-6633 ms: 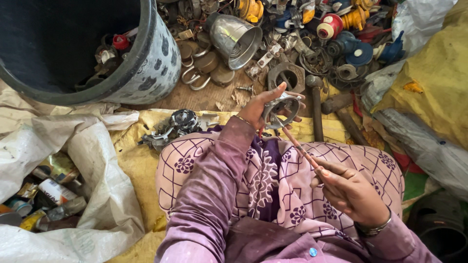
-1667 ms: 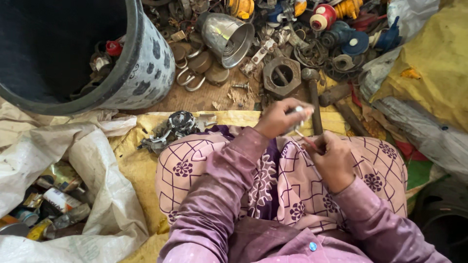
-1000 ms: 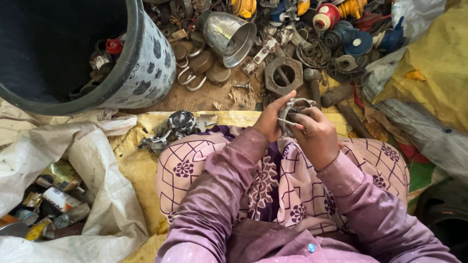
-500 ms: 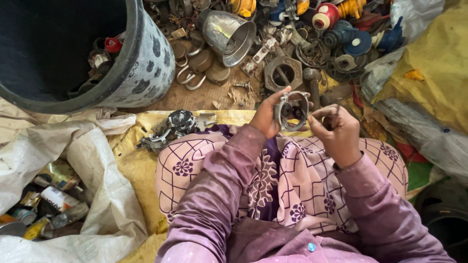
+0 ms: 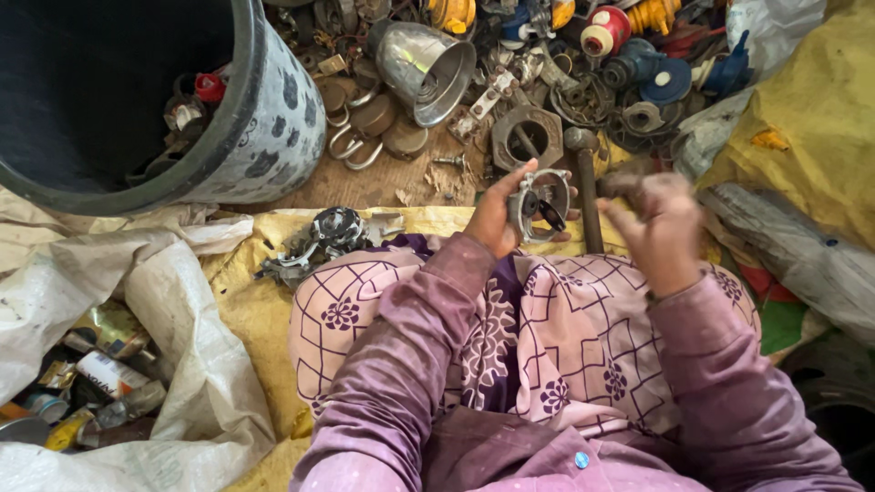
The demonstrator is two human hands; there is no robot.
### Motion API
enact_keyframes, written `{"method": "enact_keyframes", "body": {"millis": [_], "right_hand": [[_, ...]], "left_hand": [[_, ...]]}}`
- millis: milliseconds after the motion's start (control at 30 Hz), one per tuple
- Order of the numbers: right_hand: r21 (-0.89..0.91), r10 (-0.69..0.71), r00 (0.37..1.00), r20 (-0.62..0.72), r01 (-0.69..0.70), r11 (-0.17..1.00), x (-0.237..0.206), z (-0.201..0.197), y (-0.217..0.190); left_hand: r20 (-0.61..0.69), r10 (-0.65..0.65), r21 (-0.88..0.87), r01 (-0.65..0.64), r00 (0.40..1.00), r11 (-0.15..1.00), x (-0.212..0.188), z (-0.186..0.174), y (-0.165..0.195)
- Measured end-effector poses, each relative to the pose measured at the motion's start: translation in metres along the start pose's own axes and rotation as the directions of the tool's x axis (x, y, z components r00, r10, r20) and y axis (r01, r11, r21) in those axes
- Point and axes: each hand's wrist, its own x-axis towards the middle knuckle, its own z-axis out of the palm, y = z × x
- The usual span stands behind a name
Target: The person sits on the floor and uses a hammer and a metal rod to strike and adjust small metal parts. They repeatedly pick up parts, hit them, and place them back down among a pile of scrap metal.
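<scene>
- A small ring-shaped metal casting (image 5: 540, 202) is gripped in the left hand (image 5: 497, 214) above the patterned lap (image 5: 583, 337), just right of frame centre; the fingers are curled around its left rim, the thumb over the top edge.
- The casting is judged stiff, fairly heavy for its size and rough-edged; its outer rim is the soundest hold.
- The right hand (image 5: 661, 228) is seen blurred just beside it, fingers closed; whether anything is held cannot be told.
- Beyond, scrap metal parts (image 5: 547, 82) are heaped across the top, a dark bucket (image 5: 264, 118) at upper left.
</scene>
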Motion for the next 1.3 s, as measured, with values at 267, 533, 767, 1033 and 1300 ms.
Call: {"method": "enact_keyframes", "body": {"millis": [267,533,767,1033,1300], "right_hand": [[0.043,-0.005,0.997,0.076,0.001,0.999,-0.031,0.036,-0.008],[-0.004,-0.230,0.921,0.315,0.243,0.970,-0.022,-0.007,0.037],[-0.205,0.489,0.463,0.739,-0.538,0.818,0.027,-0.043,0.071],[-0.043,0.653,0.752,0.094,-0.652,0.757,0.155,-0.143,0.147],[0.191,0.638,0.731,0.241,-0.681,0.707,0.117,-0.142,0.147]], "left_hand": [[-0.141,0.120,0.003,-0.121,0.983,0.993,0.010,-0.020,-0.009],[-0.227,0.232,-0.038,-0.247,0.946,0.968,0.000,-0.015,0.022],[-0.203,0.249,-0.138,-0.279,0.947,0.950,-0.002,-0.023,0.034],[-0.278,0.219,-0.133,-0.263,0.936,0.956,-0.004,-0.035,0.035],[-0.275,0.284,-0.145,-0.331,0.919,0.932,0.010,-0.042,0.032]]}}
